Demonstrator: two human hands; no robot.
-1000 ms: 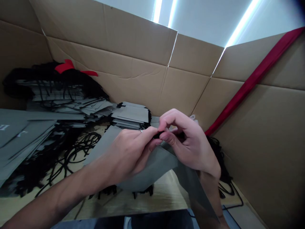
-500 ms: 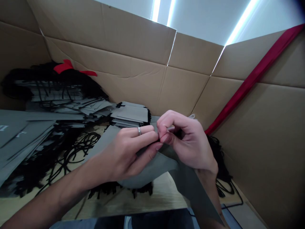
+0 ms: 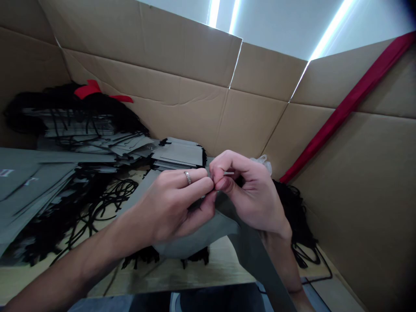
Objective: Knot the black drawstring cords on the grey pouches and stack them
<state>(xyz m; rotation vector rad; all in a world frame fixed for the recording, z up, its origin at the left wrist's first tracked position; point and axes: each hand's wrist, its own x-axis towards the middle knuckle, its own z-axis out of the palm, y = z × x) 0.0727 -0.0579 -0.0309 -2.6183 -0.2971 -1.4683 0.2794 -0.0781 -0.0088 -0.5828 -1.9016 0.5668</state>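
My left hand (image 3: 177,201), with a ring on one finger, is pinched at the centre of the view. Its fingertips meet those of my right hand (image 3: 251,188), which is also closed. What the left fingertips grip is hidden. A thin, pale, pointed piece (image 3: 229,173) sticks out between the right thumb and forefinger. Beneath both hands a grey sheet (image 3: 195,238) bends and hangs down toward the lower right, its upper edge covered by the fingers.
Grey card pieces with black cords (image 3: 81,125) are piled at the back left, a smaller stack (image 3: 178,154) behind my hands. Large grey sheets (image 3: 35,182) lie left, black cords (image 3: 292,208) right. Cardboard walls (image 3: 182,86) enclose the table (image 3: 224,264); a red strip (image 3: 347,104) crosses the right one.
Both hands have shifted slightly left. The thin pale piece now shows between my right fingers, and the hanging grey sheet has swung a little left.
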